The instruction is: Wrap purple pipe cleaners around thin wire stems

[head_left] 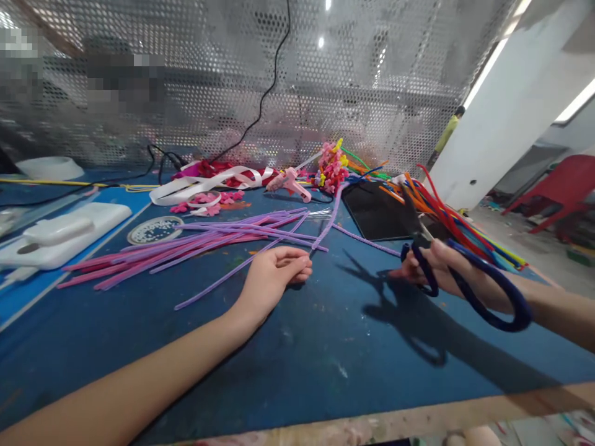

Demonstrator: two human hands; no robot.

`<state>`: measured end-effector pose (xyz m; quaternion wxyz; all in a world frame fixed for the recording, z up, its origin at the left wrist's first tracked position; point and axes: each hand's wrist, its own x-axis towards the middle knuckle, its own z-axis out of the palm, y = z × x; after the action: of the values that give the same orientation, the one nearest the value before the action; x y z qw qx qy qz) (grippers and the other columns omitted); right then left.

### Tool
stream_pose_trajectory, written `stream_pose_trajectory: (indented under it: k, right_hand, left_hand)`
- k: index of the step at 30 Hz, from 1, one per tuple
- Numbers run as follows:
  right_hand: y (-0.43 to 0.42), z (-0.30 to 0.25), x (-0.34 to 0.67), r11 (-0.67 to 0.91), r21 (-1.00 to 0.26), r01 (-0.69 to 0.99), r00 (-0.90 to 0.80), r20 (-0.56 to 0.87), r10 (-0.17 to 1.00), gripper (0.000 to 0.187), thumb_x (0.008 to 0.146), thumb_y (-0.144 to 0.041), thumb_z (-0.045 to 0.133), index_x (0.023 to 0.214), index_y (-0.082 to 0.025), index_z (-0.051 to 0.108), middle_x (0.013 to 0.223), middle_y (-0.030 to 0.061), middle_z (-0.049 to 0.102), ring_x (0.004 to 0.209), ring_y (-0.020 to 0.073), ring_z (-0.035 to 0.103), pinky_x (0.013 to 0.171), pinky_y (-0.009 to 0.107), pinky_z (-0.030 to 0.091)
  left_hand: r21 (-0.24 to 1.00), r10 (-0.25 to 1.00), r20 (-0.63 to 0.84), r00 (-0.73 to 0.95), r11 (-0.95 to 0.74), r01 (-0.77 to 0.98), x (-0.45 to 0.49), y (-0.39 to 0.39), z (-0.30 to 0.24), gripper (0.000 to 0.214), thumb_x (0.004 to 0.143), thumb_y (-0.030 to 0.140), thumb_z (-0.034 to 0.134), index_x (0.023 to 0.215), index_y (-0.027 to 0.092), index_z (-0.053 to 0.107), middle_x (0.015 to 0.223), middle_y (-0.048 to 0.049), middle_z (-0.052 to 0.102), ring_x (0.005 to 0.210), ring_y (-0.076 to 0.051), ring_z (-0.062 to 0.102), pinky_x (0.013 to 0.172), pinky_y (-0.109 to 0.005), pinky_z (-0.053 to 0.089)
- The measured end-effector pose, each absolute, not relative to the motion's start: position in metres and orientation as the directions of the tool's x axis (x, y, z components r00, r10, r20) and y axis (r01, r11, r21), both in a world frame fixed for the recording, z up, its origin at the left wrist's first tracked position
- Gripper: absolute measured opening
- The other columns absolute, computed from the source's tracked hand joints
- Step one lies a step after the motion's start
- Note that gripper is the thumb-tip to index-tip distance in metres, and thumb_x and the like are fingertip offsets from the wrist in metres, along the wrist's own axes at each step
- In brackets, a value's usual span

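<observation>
My left hand is closed in a pinch on the lower end of a purple pipe cleaner, which slants up and away from my fingertips. My right hand grips scissors with dark blue handles, blades pointing up and away. A second purple strand runs up to the right fingers; whether they hold it I cannot tell. Left of my left hand lies a loose pile of purple and pink pipe cleaners. One single purple pipe cleaner reaches out in front of that pile.
Behind the pile are a round dish of white beads, white ribbon, a pink glue gun and a pink-red flower cluster. A black tablet-like panel and coloured pipe cleaners lie right. A white power strip sits left.
</observation>
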<state>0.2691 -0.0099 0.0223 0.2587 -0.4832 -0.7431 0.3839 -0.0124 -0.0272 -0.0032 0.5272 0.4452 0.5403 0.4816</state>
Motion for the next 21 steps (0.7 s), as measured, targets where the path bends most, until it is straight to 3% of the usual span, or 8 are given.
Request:
stream_pose_trajectory:
  k: [2, 3, 5, 7, 8, 10, 14, 21]
  right_hand:
    - [-0.014, 0.029, 0.257, -0.035, -0.933, 0.359, -0.465, -0.211, 0.860, 0.056, 0.082, -0.069, 0.019, 0.068, -0.020, 0.044, 0.066, 0.0060, 0.053, 0.057, 0.0153, 0.056, 0.053, 0.027, 0.044]
    - [-0.016, 0.033, 0.250, -0.182, -0.918, 0.352, -0.480, -0.345, 0.807, 0.057, 0.080, -0.071, 0.020, 0.065, -0.020, 0.042, 0.060, 0.0015, 0.045, 0.048, 0.0113, 0.047, 0.045, 0.024, 0.040]
    - [-0.021, 0.037, 0.237, -0.497, -0.769, 0.403, -0.448, -0.639, 0.625, 0.061, 0.073, -0.077, 0.025, 0.063, -0.019, 0.041, 0.058, -0.0029, 0.036, 0.042, 0.0062, 0.033, 0.036, 0.018, 0.028]
    - [-0.024, 0.039, 0.225, -0.673, -0.575, 0.465, -0.337, -0.818, 0.467, 0.064, 0.067, -0.081, 0.032, 0.063, -0.018, 0.041, 0.058, -0.0044, 0.034, 0.042, 0.0042, 0.029, 0.033, 0.013, 0.024]
    - [-0.025, 0.039, 0.219, -0.714, -0.494, 0.496, -0.282, -0.869, 0.406, 0.065, 0.063, -0.083, 0.036, 0.062, -0.018, 0.041, 0.058, -0.0048, 0.034, 0.042, 0.0041, 0.029, 0.032, 0.013, 0.024]
    - [-0.023, 0.039, 0.208, -0.723, -0.454, 0.522, -0.245, -0.891, 0.382, 0.065, 0.060, -0.083, 0.040, 0.062, -0.018, 0.040, 0.057, -0.0053, 0.034, 0.042, 0.0038, 0.030, 0.030, 0.011, 0.026]
    - [-0.017, 0.040, 0.193, -0.688, -0.452, 0.568, -0.259, -0.892, 0.371, 0.065, 0.062, -0.082, 0.039, 0.061, -0.018, 0.039, 0.055, -0.0056, 0.032, 0.041, 0.0035, 0.028, 0.029, 0.011, 0.028]
    - [-0.012, 0.043, 0.180, -0.669, -0.426, 0.609, -0.238, -0.903, 0.359, 0.072, 0.051, -0.089, 0.039, 0.062, -0.018, 0.036, 0.053, -0.0062, 0.031, 0.040, 0.0028, 0.027, 0.029, 0.011, 0.024]
  left_hand:
    - [0.998, 0.997, -0.050, -0.062, 0.052, 0.036, -0.014, -0.026, -0.004, 0.018, 0.070, 0.025, 0.068, 0.082, 0.013, 0.060, 0.070, -0.0019, 0.067, 0.064, -0.012, 0.063, 0.064, -0.023, 0.053]
    - [0.998, 0.998, 0.000, -0.062, 0.004, 0.066, -0.015, -0.025, -0.004, 0.018, 0.071, 0.024, 0.066, 0.082, 0.015, 0.056, 0.069, -0.0008, 0.066, 0.064, -0.012, 0.064, 0.063, -0.023, 0.052]
    - [0.988, 0.993, 0.097, -0.060, -0.089, 0.127, -0.017, -0.025, -0.004, 0.020, 0.073, 0.023, 0.065, 0.082, 0.018, 0.048, 0.067, 0.0015, 0.065, 0.063, -0.012, 0.064, 0.062, -0.023, 0.052]
    - [0.966, 0.980, 0.184, -0.068, -0.168, 0.199, -0.018, -0.025, -0.004, 0.022, 0.074, 0.023, 0.063, 0.081, 0.020, 0.042, 0.067, 0.0036, 0.065, 0.061, -0.012, 0.065, 0.061, -0.023, 0.052]
    - [0.950, 0.972, 0.222, -0.071, -0.199, 0.242, -0.018, -0.025, -0.004, 0.022, 0.075, 0.022, 0.062, 0.080, 0.021, 0.040, 0.066, 0.0044, 0.065, 0.060, -0.012, 0.065, 0.060, -0.022, 0.052]
    - [0.908, 0.957, 0.286, -0.059, -0.250, 0.337, -0.019, -0.025, -0.004, 0.021, 0.076, 0.020, 0.059, 0.080, 0.021, 0.039, 0.065, 0.0057, 0.063, 0.060, -0.012, 0.065, 0.058, -0.021, 0.050]
    - [0.802, 0.926, 0.376, 0.018, -0.335, 0.494, -0.018, -0.026, -0.005, 0.019, 0.076, 0.015, 0.057, 0.079, 0.021, 0.039, 0.064, 0.0071, 0.061, 0.060, -0.010, 0.065, 0.057, -0.018, 0.047]
    - [0.705, 0.899, 0.423, 0.116, -0.406, 0.581, -0.019, -0.028, -0.007, 0.016, 0.079, 0.015, 0.054, 0.083, 0.021, 0.040, 0.069, 0.0068, 0.061, 0.063, -0.010, 0.064, 0.059, -0.019, 0.045]
